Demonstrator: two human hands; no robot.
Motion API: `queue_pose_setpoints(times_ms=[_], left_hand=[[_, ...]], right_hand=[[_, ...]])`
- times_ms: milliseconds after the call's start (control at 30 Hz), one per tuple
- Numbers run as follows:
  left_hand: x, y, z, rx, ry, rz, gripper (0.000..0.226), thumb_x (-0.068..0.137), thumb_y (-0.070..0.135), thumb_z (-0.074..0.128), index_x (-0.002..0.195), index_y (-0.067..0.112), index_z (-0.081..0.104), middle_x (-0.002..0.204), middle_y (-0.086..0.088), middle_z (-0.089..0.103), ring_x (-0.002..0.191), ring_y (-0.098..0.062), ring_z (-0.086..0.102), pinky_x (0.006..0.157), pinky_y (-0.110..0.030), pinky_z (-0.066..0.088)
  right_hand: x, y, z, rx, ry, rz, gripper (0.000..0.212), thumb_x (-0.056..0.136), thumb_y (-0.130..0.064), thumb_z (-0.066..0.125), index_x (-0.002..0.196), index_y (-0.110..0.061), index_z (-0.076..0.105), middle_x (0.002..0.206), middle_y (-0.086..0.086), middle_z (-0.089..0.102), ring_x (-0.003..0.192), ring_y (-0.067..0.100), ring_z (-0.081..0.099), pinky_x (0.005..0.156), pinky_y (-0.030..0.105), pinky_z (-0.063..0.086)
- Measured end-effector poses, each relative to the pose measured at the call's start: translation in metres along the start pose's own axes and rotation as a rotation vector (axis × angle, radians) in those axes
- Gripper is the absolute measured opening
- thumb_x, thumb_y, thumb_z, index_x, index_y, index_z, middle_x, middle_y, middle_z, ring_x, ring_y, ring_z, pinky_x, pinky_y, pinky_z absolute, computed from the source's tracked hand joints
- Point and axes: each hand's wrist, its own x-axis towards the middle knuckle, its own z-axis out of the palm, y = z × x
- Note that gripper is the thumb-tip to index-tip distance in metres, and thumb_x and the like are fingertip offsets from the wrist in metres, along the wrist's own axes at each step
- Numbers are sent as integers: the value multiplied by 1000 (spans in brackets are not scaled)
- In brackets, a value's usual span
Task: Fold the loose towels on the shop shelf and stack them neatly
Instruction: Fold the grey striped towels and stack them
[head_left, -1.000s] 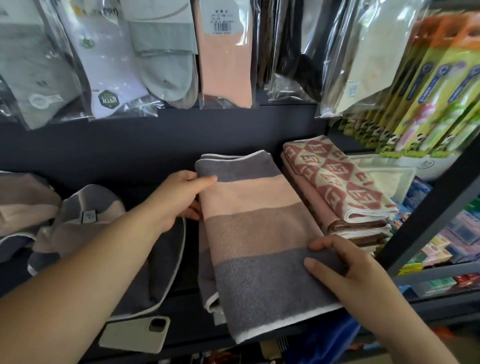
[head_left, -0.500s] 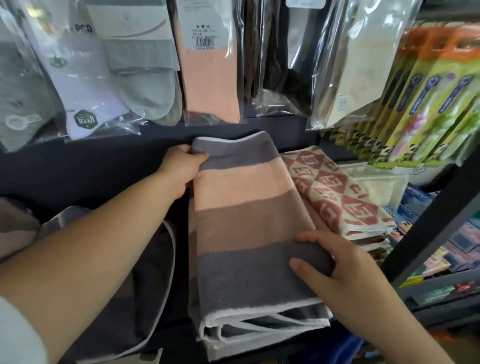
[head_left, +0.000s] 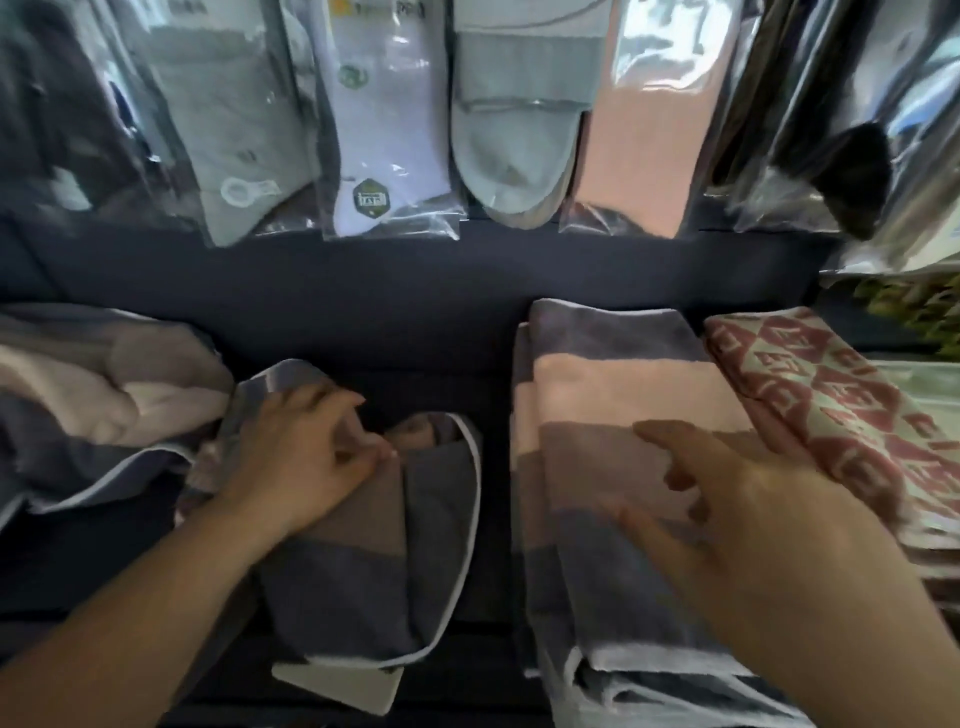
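A folded grey, pink and brown striped towel (head_left: 613, 395) lies on the dark shelf (head_left: 395, 312), right of centre. My right hand (head_left: 748, 509) hovers over its lower half with fingers spread, holding nothing. A loose striped towel (head_left: 395, 551) with a white edge lies crumpled at the centre left. My left hand (head_left: 301, 457) rests on it, fingers pinching its cloth. Further left lies another crumpled towel (head_left: 88, 395). A stack of folded red-patterned towels (head_left: 831, 410) sits against the striped one on the right.
Packaged socks (head_left: 379, 130) hang in clear bags just above the shelf. A pale phone (head_left: 337, 686) lies at the shelf's front edge, partly under the loose towel. The picture is blurred by motion.
My left hand has let go of the folded towel's far corner and moved left onto the loose towel. My right hand has lifted off the folded towel. The view has turned left.
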Motion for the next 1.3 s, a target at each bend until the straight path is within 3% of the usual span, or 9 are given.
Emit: queue_pose_setpoints(times_ms=[133, 300, 433, 533, 700, 867, 1000, 1133, 1300], left_hand=[[-44, -44, 6, -28, -74, -52, 102, 71, 99, 19, 131, 29, 63, 138, -1, 59, 125, -30, 54, 107, -47, 38], [-67, -57, 16, -157, 281, 46, 59, 82, 73, 58, 99, 17, 69, 100, -3, 61, 90, -29, 60, 83, -47, 50], [-85, -56, 11, -108, 311, 17, 49, 87, 67, 55, 90, 20, 67, 91, -2, 54, 82, -24, 53, 71, -40, 48], [-99, -64, 10, -125, 272, 23, 47, 90, 66, 52, 92, 21, 65, 92, 0, 50, 81, -22, 51, 65, -37, 49], [-111, -80, 5, -198, 274, 54, 51, 85, 70, 54, 94, 21, 66, 94, 3, 51, 80, -21, 53, 64, -35, 51], [-123, -88, -14, -278, 234, 68, 64, 83, 85, 41, 71, 26, 61, 72, 13, 53, 63, -7, 50, 54, -21, 36], [-124, -84, -35, -334, 235, 84, 62, 89, 80, 39, 65, 27, 60, 55, 13, 54, 53, -3, 53, 51, -16, 38], [-111, -80, -59, -343, 430, 130, 47, 85, 61, 59, 110, 23, 71, 85, 12, 64, 77, -8, 60, 66, -27, 48], [-86, -78, -83, -657, -76, 420, 77, 79, 52, 70, 150, 37, 43, 150, 24, 44, 140, 3, 39, 114, -24, 36]], right_hand=[[18, -64, 4, -19, -220, -165, 69, 79, -83, 30, 136, -45, 37, 118, -15, 61, 108, 12, 62, 83, 31, 53], [37, -129, 46, 22, -349, -252, 63, 93, -72, 40, 142, -32, 40, 134, 0, 54, 118, 23, 57, 93, 34, 49], [59, -152, 98, -6, -533, -115, 78, 98, -69, 33, 160, -26, 11, 164, 24, 18, 138, 41, 44, 107, 45, 43], [57, -162, 132, -22, -597, -77, 78, 98, -71, 26, 161, -34, -2, 160, 27, 23, 133, 44, 43, 106, 49, 41], [45, -168, 159, -11, -334, -111, 69, 99, -65, 37, 159, -39, 15, 136, 8, 42, 119, 30, 44, 93, 42, 48], [41, -165, 165, 422, -273, -105, 58, 97, -30, 63, 150, -41, 42, 116, 0, 49, 100, 22, 60, 78, 20, 44], [40, -168, 148, 648, -174, -176, 57, 90, -5, 66, 136, -39, 59, 114, -3, 56, 100, 5, 58, 86, 6, 43], [33, -174, 103, 799, -142, -376, 64, 83, 9, 65, 128, -37, 63, 111, -6, 63, 103, 8, 63, 84, 15, 49], [18, -182, 53, 866, -259, -639, 57, 78, 18, 66, 120, -20, 71, 104, -2, 67, 99, 19, 68, 82, 32, 55]])
